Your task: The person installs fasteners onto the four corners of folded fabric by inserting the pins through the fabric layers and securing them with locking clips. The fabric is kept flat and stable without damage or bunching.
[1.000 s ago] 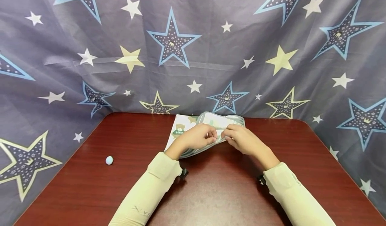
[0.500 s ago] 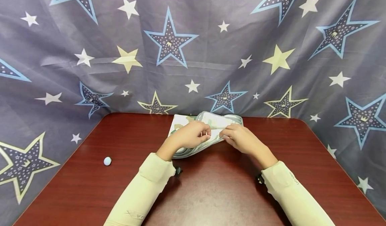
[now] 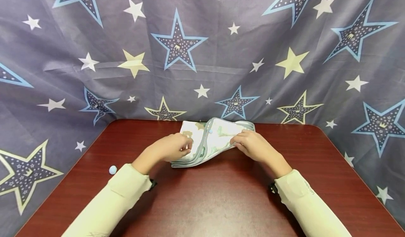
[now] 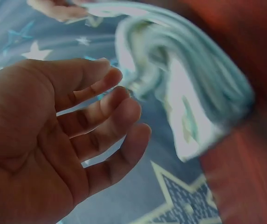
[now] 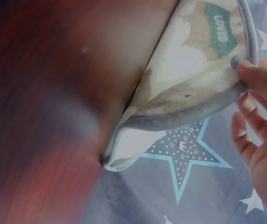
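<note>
A folded white bear-print cloth (image 3: 221, 133) with grey-green edging lies at the back of the table. My right hand (image 3: 253, 146) pinches its near right edge between thumb and fingers, and that edge is raised off the table in the right wrist view. A small pale blue ball (image 3: 210, 131) shows on the cloth. In the right wrist view a blue-grey round thing (image 5: 237, 61) appears by my thumb tip. My left hand (image 4: 72, 126) is beside the cloth's left part, its fingers loosely bent and holding nothing.
Another small pale blue ball (image 3: 112, 170) lies on the left of the dark red wooden table (image 3: 215, 202). A grey curtain (image 3: 221, 71) printed with stars hangs right behind the table and along its sides.
My left hand has moved away to the left from the middle of the cloth, uncovering the ball there. The right hand keeps its pinch on the cloth's edge.
</note>
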Tool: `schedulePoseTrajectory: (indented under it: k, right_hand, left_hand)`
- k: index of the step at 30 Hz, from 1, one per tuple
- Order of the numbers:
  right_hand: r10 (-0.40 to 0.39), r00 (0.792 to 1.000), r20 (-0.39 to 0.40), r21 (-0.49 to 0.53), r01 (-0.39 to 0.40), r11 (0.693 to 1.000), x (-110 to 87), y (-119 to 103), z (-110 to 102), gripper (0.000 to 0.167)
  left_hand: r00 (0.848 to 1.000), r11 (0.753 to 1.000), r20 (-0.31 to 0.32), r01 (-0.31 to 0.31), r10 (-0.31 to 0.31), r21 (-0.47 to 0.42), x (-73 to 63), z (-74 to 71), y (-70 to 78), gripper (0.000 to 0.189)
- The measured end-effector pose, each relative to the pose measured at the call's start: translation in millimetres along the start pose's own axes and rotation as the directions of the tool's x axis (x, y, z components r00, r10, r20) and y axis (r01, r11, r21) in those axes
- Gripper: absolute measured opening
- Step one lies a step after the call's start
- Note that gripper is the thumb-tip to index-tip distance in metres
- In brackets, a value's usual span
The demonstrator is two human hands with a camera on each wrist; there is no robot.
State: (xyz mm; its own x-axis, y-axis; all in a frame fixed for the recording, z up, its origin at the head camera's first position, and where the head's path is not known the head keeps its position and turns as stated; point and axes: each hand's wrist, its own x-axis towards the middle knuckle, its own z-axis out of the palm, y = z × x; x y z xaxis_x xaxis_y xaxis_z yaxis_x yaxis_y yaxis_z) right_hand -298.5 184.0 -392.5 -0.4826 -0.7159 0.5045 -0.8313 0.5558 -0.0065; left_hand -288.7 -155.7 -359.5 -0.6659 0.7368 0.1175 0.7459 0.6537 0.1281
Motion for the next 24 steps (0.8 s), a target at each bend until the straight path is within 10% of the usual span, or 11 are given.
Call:
schedulePoseTrajectory:
  k: [11,24]
  right_hand:
    - [-0.015,1.0,-0.014,0.012,0.015,1.0,-1.3,1,-1,0.012]
    - [-0.024,0.999,-0.022,0.012,0.025,1.0,1.0,4,1,0.013]
  left_hand:
    - [0.975,0.975,0.111,0.18,-0.195,0.129,-70.6,14.5,-44.9,0.021]
    - [0.977,0.974,0.095,0.178,-0.192,0.139,-125.6,10.4,-89.6,0.03]
